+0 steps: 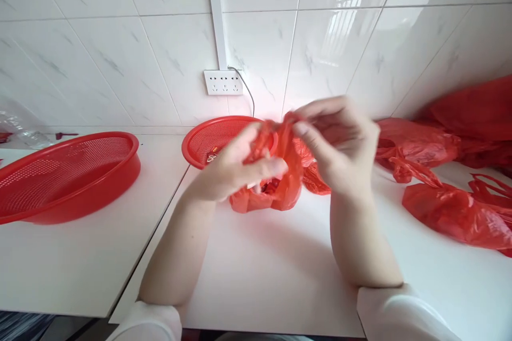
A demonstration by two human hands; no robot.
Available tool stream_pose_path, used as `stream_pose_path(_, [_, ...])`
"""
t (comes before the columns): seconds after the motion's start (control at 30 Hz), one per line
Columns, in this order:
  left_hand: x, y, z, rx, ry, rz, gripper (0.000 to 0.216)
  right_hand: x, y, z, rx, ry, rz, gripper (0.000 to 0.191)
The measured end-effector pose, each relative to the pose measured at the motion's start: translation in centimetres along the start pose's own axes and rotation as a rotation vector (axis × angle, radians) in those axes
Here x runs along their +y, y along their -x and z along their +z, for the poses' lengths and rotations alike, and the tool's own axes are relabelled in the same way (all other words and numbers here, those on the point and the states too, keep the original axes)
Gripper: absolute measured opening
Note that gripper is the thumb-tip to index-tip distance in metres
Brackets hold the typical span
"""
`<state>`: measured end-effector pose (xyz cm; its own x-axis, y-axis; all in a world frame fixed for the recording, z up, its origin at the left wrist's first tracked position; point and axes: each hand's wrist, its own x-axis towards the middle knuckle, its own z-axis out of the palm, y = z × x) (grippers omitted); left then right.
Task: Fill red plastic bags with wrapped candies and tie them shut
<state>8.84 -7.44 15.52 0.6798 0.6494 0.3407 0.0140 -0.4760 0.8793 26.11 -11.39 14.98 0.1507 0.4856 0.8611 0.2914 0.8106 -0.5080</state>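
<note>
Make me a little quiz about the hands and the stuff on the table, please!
1. True or false: the left hand and the right hand both grip the small bag.
2. On which side of the table does the pile of bags lie? A left, B right.
3. Fill in: the big basket and the small basket are both ____ in colour.
Key: 1 true; 2 B; 3 red.
</note>
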Motion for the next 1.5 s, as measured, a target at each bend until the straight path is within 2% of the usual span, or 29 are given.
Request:
stream_pose_path(0.07, [-0.4, -0.3, 0.9, -0.091, -0.004, -0.056, 0.026, 0.0, 0.2, 0.2, -0.252, 0.049, 0.008, 0.009])
stream_pose_path(0.1, [-0.5, -0.4, 1.2, -0.112, 0.006, -0.083, 0.023, 0.2, 0.2, 0.1, -0.31, 0.078, 0.004, 0.012])
stream_pose_path(0.23, [-1.1, -0.4, 0.8, -0.073, 0.183, -0.224, 0.032, 1.2, -0.1, -0.5, -0.328, 0.148, 0.067, 0.019])
stream_pose_path(0.37, [-2.2, -0.6, 0.5, 0.004, 0.299, -0.268, 0.036, 1.6, -0.1, -0.7, -0.485, 0.165, 0.139, 0.021])
stream_pose_path(0.5, [-2.8, -1.0, 0.6, 0.07, 0.314, -0.25, 0.039, 2.0, 0.2, -0.7, -0.462, 0.218, 0.095, 0.025])
stream_pose_path(0.63, [-3.1, -1.3, -0.4, 0.087, 0.309, -0.303, 0.04, 2.4, 0.3, -1.6, -0.324, 0.236, 0.096, 0.023])
stream_pose_path(0.7, [-3.5, -1.6, -1.1, 0.095, 0.328, -0.322, 0.043, 2.3, 0.2, -2.4, -0.301, 0.198, 0.12, 0.021])
stream_pose_path(0.77, [-3.9, -1.9, -1.8, 0.1, 0.344, -0.306, 0.041, 2.1, 0.1, -3.0, -0.42, 0.154, 0.141, 0.019])
stream_pose_path(0.83, [-4.2, -2.0, -2.3, 0.084, 0.28, -0.244, 0.034, 2.0, 0.1, -3.2, -0.686, 0.111, 0.16, 0.02])
stream_pose_path(0.9, [-4.1, -1.8, -2.6, 0.028, 0.086, -0.164, 0.026, 2.4, 0.2, -3.0, -0.941, 0.088, 0.185, 0.019])
stream_pose_path(0.93, [-4.0, -1.6, -2.6, 0.001, -0.049, -0.124, 0.023, 2.7, 0.2, -2.7, -0.995, 0.08, 0.207, 0.018])
stream_pose_path(0.97, [-3.8, -1.3, -2.6, -0.014, -0.205, -0.089, 0.02, 3.2, 0.3, -2.3, -0.975, 0.067, 0.237, 0.014])
stream_pose_path(1.0, [-3.6, -1.1, -2.6, -0.008, -0.375, -0.052, 0.019, 3.8, 0.3, -1.9, -0.886, 0.045, 0.271, 0.011])
stream_pose_path(1.07, [-3.3, -0.7, -2.4, 0.076, -0.708, 0.047, 0.019, 5.1, 0.4, -0.9, -0.612, -0.043, 0.339, 0.014])
stream_pose_path(1.13, [-3.5, -0.6, -2.1, 0.179, -0.935, 0.174, 0.023, 6.3, 0.5, 0.2, -0.426, -0.163, 0.417, 0.021])
stream_pose_path(1.17, [-3.7, -0.7, -2.0, 0.214, -0.98, 0.245, 0.024, 6.9, 0.5, 0.6, -0.397, -0.218, 0.463, 0.025])
stream_pose_path(1.23, [-4.3, -1.0, -1.7, 0.245, -0.967, 0.356, 0.025, 7.9, 0.6, 1.1, -0.421, -0.305, 0.564, 0.036])
stream_pose_path(1.3, [-4.8, -1.3, -1.5, 0.248, -0.918, 0.395, 0.024, 8.7, 0.7, 1.2, -0.446, -0.361, 0.616, 0.042])
stream_pose_path(1.5, [-5.1, -1.6, -2.6, 0.238, -0.891, 0.356, 0.013, 9.7, 0.7, 0.4, -0.362, -0.318, 0.595, 0.024])
